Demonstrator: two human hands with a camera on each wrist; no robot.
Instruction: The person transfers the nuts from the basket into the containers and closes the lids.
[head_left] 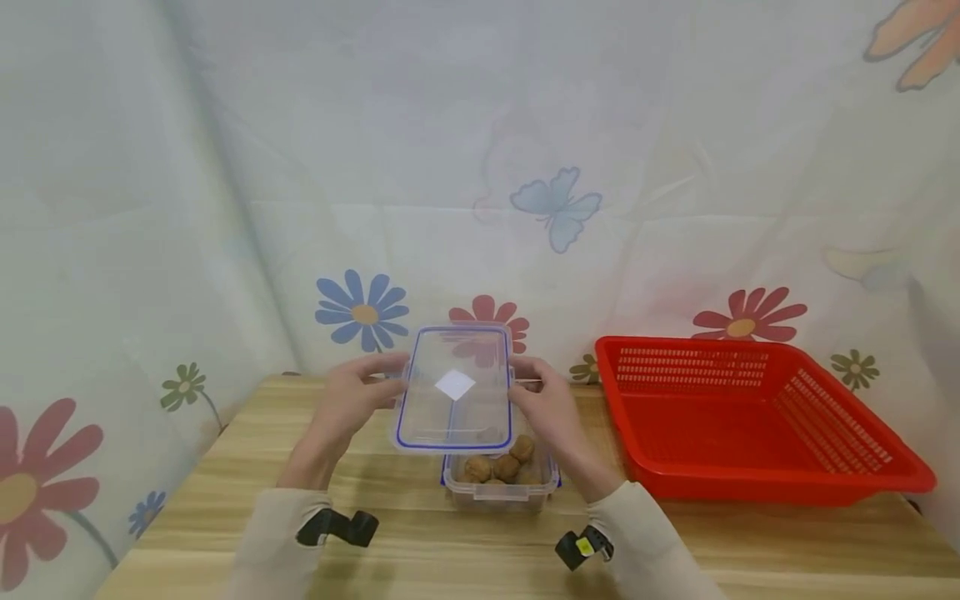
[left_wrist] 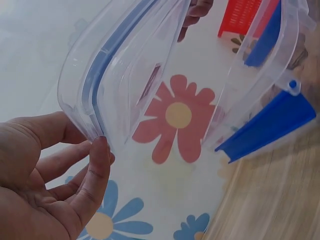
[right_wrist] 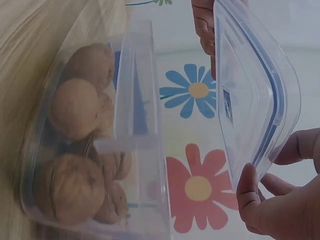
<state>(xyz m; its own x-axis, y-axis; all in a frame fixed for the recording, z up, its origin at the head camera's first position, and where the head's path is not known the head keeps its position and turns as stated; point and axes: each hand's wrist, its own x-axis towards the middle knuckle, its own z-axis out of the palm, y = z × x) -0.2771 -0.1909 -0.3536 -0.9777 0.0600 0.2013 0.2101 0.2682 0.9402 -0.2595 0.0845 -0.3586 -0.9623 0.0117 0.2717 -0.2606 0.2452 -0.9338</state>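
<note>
A clear plastic lid (head_left: 422,408) with a blue sealing ring is held up in the air between both hands. My left hand (head_left: 358,390) pinches its left edge, thumb and fingertips at the rim in the left wrist view. On the opposite edge my right hand (head_left: 546,402) pinches the rim the same way. A white diamond-shaped label (head_left: 455,384) shows through the lid. Below and slightly right stands a clear container (head_left: 501,493) with blue side clips, its top uncovered. Several walnuts (right_wrist: 75,107) lie inside it; the lid overlaps its back part in the head view.
A red plastic basket (head_left: 697,425) with slotted walls stands on the right of the wooden table (head_left: 240,467). Behind the table hangs a white cloth (head_left: 420,125) printed with flowers and butterflies. Blue clips (left_wrist: 272,125) stick out from the container's sides.
</note>
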